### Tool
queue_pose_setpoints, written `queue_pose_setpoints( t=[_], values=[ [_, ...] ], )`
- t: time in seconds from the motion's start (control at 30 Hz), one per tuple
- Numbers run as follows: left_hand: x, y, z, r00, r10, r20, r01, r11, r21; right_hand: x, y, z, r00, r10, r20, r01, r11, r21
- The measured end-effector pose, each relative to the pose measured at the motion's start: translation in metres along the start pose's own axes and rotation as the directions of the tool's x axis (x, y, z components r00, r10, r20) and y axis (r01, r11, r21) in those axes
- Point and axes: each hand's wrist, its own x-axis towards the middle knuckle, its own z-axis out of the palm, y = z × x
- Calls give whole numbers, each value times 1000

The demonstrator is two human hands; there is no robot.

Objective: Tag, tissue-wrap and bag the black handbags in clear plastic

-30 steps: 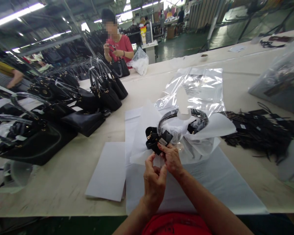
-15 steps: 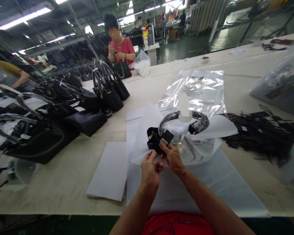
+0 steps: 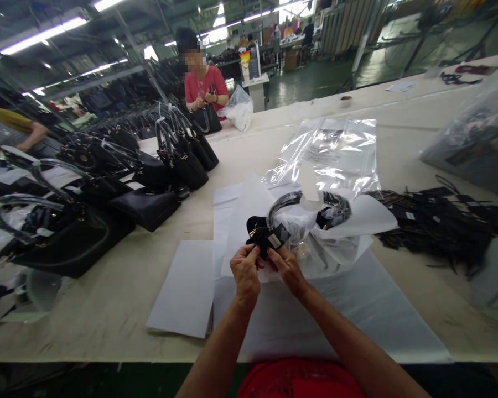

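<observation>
A black handbag lies in front of me, its body wrapped in white tissue paper [image 3: 336, 249] and its curved handle [image 3: 283, 205] covered in clear film. At its left side is a black leather piece with a gold chain [image 3: 255, 229]. A black hang tag [image 3: 275, 239] with a small white label lies over that piece. My left hand [image 3: 246, 272] pinches the tag's lower left side between thumb and fingers. Closed on its lower edge, my right hand [image 3: 289, 270] has the thumb on top. The fingertips beneath are partly hidden.
Several black handbags [image 3: 186, 166] stand at the left. A stack of white sheets [image 3: 185, 287] lies left of the tissue. Clear plastic bags [image 3: 336, 149] lie beyond the handbag, and a pile of black tags [image 3: 435, 221] sits right. A co-worker [image 3: 207, 83] stands across the table.
My left hand has moved slightly left and up, onto the tag. The tag has turned and now lies flatter, its label facing me. The co-worker's raised hand has come down.
</observation>
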Motion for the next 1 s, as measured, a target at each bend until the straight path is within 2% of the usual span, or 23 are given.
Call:
queue_pose_setpoints(
  t=[0.13,0.27,0.37,0.5,0.57,0.67,0.73,0.8,0.87,0.93,1.0],
  values=[
    [6,0,2,999,39,-8,-38,998,41,0,-1,2,1000,15,-7,-14,989,148],
    [8,1,-8,995,102,-10,-100,989,109,-5,-3,2,986,48,-157,-22,986,165],
    [1,2,-27,987,158,-35,-149,971,186,-9,-5,-1,968,60,-245,-18,986,168],
    [-10,8,-64,975,219,-35,-188,901,391,-8,-5,-7,967,100,-233,-63,985,163],
    [-15,15,-83,969,236,-70,-179,871,457,-6,-5,-9,969,114,-221,-86,988,130],
    [-28,24,-105,963,186,-195,-94,910,405,-2,-7,-10,970,136,-203,-113,986,119],
    [-46,23,-111,977,65,-203,-2,956,294,0,-10,-11,972,147,-183,-125,984,129],
    [-68,9,-108,991,-105,-79,121,966,230,4,-15,-13,975,162,-154,-145,982,120],
    [-86,-19,-96,959,-275,72,250,936,247,9,-22,-17,977,187,-104,-177,980,93],
    [-92,-54,-79,922,-367,127,322,905,278,15,-28,-21,979,198,-56,-195,979,51],
    [-86,-86,-60,904,-392,171,317,883,347,19,-35,-23,980,199,-26,-199,980,-5]
  ],
)
